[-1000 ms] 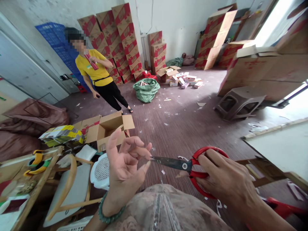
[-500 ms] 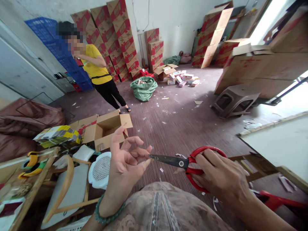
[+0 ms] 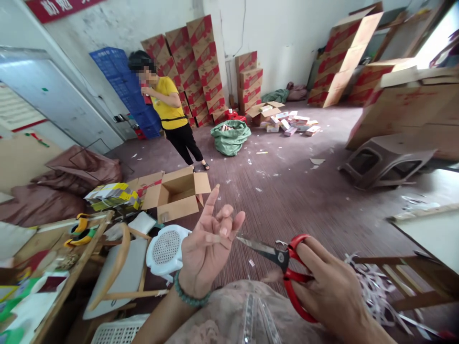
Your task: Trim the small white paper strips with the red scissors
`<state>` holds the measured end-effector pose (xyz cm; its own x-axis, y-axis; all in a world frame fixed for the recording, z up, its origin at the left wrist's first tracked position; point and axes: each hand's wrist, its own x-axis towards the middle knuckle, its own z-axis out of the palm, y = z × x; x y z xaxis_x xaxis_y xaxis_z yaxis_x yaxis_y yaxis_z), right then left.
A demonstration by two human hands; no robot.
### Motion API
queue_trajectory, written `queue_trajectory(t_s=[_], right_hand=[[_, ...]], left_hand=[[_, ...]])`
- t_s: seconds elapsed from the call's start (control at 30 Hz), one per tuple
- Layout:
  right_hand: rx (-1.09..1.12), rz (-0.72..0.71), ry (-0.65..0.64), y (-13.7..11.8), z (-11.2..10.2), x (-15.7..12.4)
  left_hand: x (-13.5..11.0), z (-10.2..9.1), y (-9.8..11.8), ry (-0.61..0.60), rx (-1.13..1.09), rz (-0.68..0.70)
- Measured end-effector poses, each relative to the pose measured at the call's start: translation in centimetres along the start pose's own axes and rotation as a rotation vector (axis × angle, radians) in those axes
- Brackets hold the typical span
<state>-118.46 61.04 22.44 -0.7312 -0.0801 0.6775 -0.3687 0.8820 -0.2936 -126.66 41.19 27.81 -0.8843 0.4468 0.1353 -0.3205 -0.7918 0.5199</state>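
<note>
My left hand [image 3: 208, 243] is raised palm toward me over my lap, index finger pointing up, the other fingers loosely curled, nothing in it. A green bead bracelet [image 3: 186, 296] circles its wrist. My right hand [image 3: 330, 291] grips the red handles of a pair of scissors [image 3: 276, 255]. The dark blades are nearly shut and their tip reaches the curled fingertips of my left hand.
A person in a yellow shirt [image 3: 168, 102] stands by blue crates and stacked cartons [image 3: 201, 62]. Nearer lie an open cardboard box [image 3: 179, 196], a white round stool [image 3: 167, 248], a wooden chair [image 3: 118, 267], a green sack [image 3: 230, 136], an overturned brown stool [image 3: 383, 160] and paper strips [image 3: 376, 286].
My left hand has turned more upright, the index finger now pointing up. The scissors have tilted and moved slightly lower right. My view has shifted left and up.
</note>
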Motion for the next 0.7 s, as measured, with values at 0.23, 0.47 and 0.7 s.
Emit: queue_trajectory(t_s=[0.23, 0.47, 0.7], right_hand=[[0.002, 0.039, 0.003, -1.7, 1.5, 0.4], [0.038, 0.019, 0.044, -2.6, 1.7, 0.8], [0.027, 0.014, 0.021, -2.8, 2.1, 0.7]], left_hand=[[-0.4, -0.1, 0.0, 0.054, -0.076, 0.022], [-1.0, -0.3, 0.5, 0.079, -0.082, 0.067], [-1.4, -0.9, 0.8, 0.072, 0.05, 0.141]])
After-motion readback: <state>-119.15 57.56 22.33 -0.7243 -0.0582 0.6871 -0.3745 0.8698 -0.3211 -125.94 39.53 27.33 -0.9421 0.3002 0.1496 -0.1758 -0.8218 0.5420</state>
